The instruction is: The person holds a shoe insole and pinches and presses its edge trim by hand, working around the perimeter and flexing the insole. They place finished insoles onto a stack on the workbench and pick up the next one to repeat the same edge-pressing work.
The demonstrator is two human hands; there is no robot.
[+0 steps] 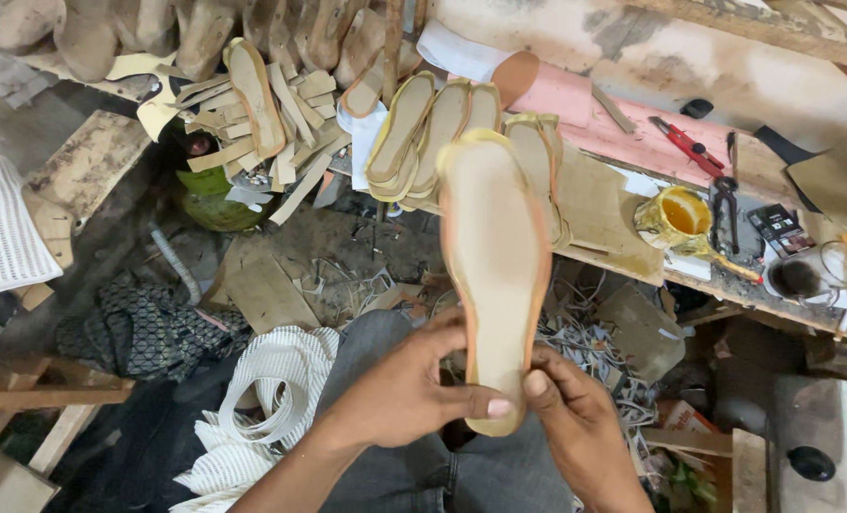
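Bare forearms, short nails, grey denim trousers.

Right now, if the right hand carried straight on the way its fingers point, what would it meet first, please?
The right hand points up and left into the heel of the shoe sole it already grips, so the sole comes first. Just beyond it sits the left hand, whose thumb presses the same heel.
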